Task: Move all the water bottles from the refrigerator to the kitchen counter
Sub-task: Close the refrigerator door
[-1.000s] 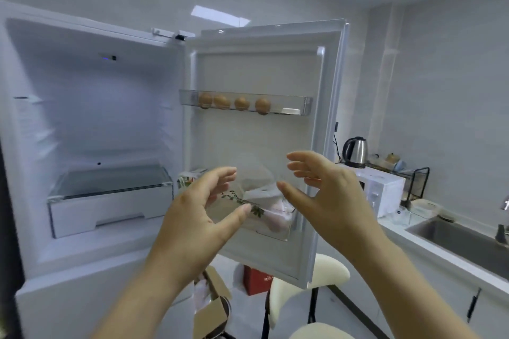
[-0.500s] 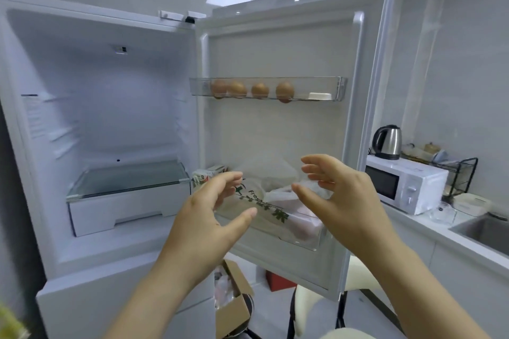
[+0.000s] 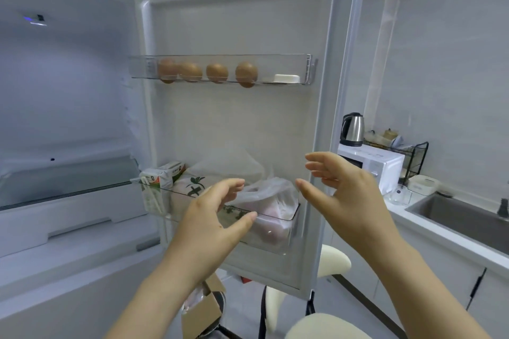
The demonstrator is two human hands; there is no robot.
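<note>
- Whether a water bottle stands in the clear, hard-walled lower door bin (image 3: 286, 239) of the refrigerator (image 3: 68, 91) we cannot tell. Crinkled translucent plastic bags (image 3: 270, 195) and a boxy carton (image 3: 151, 187) fill it.
- Our left hand (image 3: 212, 217) hovers at the bin's front rim and our right hand (image 3: 347, 195) beside its right end. Both have fingers loosely spread and hold nothing.
- Right of the bin, past the door (image 3: 234, 22) edge, runs the smooth white counter (image 3: 399, 215).

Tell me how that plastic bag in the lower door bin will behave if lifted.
The plastic bag looks thin and crumpled, so it will probably be floppy and sag around its pinkish contents. Its bunched top likely offers an easy pinch, though the film may be slippery. Packed in the door bin beside the printed bag, it may drag coming out.
</note>
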